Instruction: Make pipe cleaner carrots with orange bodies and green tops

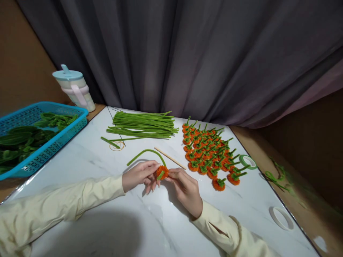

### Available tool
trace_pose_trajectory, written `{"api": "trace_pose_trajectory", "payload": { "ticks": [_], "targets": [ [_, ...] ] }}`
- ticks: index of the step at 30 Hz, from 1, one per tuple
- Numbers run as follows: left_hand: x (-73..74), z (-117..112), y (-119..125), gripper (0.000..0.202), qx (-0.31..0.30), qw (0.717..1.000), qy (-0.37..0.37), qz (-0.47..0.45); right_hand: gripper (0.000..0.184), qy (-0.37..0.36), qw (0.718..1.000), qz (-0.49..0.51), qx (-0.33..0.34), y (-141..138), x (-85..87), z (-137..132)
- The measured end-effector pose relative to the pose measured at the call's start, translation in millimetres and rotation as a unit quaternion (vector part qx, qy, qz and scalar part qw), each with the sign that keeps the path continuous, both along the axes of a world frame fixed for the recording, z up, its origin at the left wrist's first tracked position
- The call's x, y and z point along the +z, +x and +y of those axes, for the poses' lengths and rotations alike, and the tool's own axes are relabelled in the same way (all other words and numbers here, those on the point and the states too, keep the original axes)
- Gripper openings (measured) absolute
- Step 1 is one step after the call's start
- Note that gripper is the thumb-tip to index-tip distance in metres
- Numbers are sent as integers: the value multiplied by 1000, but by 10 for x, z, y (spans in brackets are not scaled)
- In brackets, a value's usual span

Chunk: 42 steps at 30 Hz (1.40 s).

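Between my two hands is a small orange pipe-cleaner fruit (162, 172) with green on its near side. My left hand (142, 175) pinches it from the left with thumb and fingers. On its right edge, the fingertips of my right hand (185, 189) are closed. A long green pipe cleaner (146, 150) curves up and leftward from the fruit. Just behind my hands, a thin wooden stick (170, 158) lies slantwise on the white marbled table (112, 228). Several finished-looking orange fruits with green stems (203, 151) stand grouped to the right.
A bundle of green pipe cleaners (143, 123) lies at the back. Cut pieces (110, 142) rest beside it. On the left are a blue basket (66, 132) of green leaf shapes and a lidded tumbler (76, 89). Tape rolls (248, 161) and a white ring (281, 218) sit right.
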<state>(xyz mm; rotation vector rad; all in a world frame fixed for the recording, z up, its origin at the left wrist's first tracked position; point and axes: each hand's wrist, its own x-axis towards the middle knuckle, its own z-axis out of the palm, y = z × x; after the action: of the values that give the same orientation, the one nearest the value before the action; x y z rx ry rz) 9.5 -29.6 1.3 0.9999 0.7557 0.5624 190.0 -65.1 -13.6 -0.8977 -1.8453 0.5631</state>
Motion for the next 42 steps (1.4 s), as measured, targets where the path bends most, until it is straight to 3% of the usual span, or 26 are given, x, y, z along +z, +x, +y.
{"api": "trace_pose_trajectory", "payload": {
  "ticks": [3, 11, 17, 24, 34, 42],
  "targets": [
    [-1, 0, -19, 39, 1, 1000, -10, 0, 11, 8, 1000, 7, 2, -1, -6, 0],
    [-104, 95, -75, 28, -44, 977, -182, -101, 10, 22, 1000, 1, 4, 5, 17, 2],
    [-107, 100, -92, 30, -83, 965, -222, -115, 10, 14, 1000, -2, 23, -5, 51, -18],
    [-67, 87, -87, 29, -83, 971, -198, -109, 10, 18, 999, 3, 33, -9, 49, -26],
    [-119, 29, -71, 35, -21, 996, -84, -5, 12, 19, 999, 6, 38, -19, 56, -21],
    [-104, 16, -42, 39, -14, 999, -42, -3, 21, 51, 998, 10, 41, -5, 42, -13]
  ]
}}
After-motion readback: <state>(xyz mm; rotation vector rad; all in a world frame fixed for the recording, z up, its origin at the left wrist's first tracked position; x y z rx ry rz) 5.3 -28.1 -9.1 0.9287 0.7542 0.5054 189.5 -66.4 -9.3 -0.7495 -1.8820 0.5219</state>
